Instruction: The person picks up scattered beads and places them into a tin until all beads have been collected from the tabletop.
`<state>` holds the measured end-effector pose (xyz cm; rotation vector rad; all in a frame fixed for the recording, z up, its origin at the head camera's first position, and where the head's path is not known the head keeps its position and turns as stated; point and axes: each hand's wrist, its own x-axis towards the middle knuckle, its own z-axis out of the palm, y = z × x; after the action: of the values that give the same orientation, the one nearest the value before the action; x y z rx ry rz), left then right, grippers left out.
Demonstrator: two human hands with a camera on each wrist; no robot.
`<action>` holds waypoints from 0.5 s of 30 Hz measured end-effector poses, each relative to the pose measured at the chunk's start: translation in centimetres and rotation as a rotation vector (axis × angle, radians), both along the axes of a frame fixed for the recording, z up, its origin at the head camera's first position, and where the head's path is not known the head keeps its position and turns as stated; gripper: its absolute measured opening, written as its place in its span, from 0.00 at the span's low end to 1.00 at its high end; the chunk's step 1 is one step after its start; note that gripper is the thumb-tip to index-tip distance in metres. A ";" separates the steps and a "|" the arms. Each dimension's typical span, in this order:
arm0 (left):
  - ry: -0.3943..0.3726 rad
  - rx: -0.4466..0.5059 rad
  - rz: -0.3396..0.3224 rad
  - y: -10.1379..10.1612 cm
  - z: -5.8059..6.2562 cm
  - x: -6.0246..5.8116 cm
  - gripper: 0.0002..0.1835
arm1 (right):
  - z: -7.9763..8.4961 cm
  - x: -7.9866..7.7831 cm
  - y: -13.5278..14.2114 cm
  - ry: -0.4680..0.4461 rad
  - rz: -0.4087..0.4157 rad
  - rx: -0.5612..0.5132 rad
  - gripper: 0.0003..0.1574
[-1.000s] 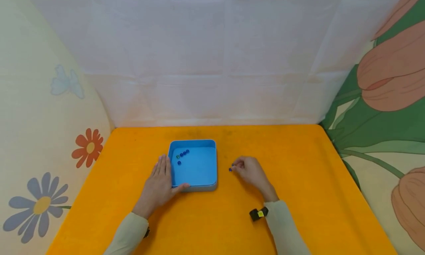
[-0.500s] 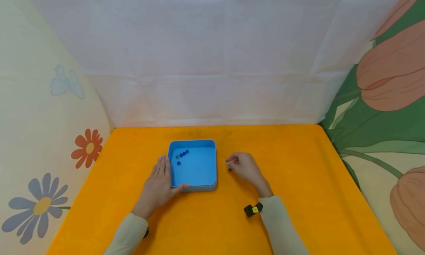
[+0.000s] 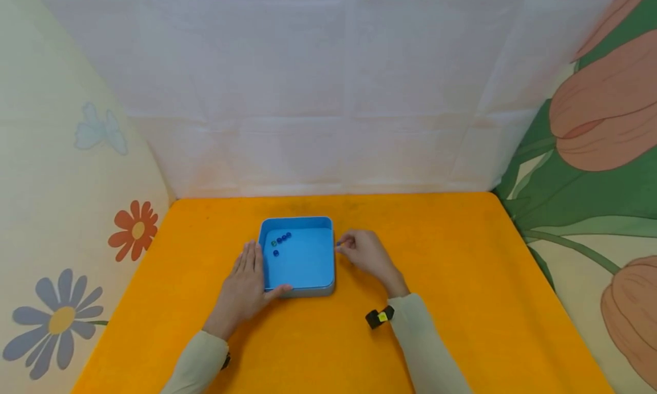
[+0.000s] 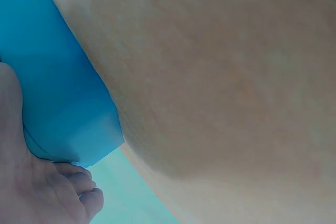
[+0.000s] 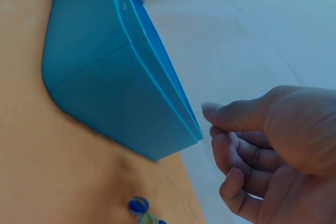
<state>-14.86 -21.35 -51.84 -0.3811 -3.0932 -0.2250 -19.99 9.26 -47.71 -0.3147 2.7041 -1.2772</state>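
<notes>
A square blue tin (image 3: pixel 303 263) stands on the orange table. Inside it, towards its left, lie several blue marbles (image 3: pixel 279 240) and a green one (image 3: pixel 274 243). My left hand (image 3: pixel 243 285) rests against the tin's left side with straight fingers, its thumb along the front rim. Just outside the right rim, my right hand (image 3: pixel 366 254) pinches a small blue marble (image 3: pixel 338 244) between thumb and forefinger. In the right wrist view, the fingertips are level with the tin's rim, and the marble is mostly hidden by them.
On the table beside the tin, a blue marble (image 5: pixel 138 205) lies next to a yellow-green one (image 5: pixel 148 219) and a partly cut-off blue one in the right wrist view; the right hand hides them from the head camera. A white cloth (image 3: pixel 328 97) hangs behind the orange table (image 3: pixel 462 257).
My right hand has lifted the pinched marble and moved left, up to the tin's right rim. The left hand and the marbles in the tin have stayed put.
</notes>
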 end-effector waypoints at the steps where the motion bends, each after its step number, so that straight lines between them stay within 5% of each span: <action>1: 0.000 -0.001 -0.002 0.0 0.0 0.0 0.68 | 0.0 -0.1 -0.1 0.003 0.004 0.000 0.10; 15: -0.012 -0.001 -0.002 -0.2 -0.2 -0.1 0.70 | 1.2 -1.8 -1.8 0.002 0.102 0.002 0.10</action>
<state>-14.99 -21.54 -51.99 -0.3836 -3.1052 -0.2267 -21.75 7.50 -46.54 -0.4471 2.6534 -1.2465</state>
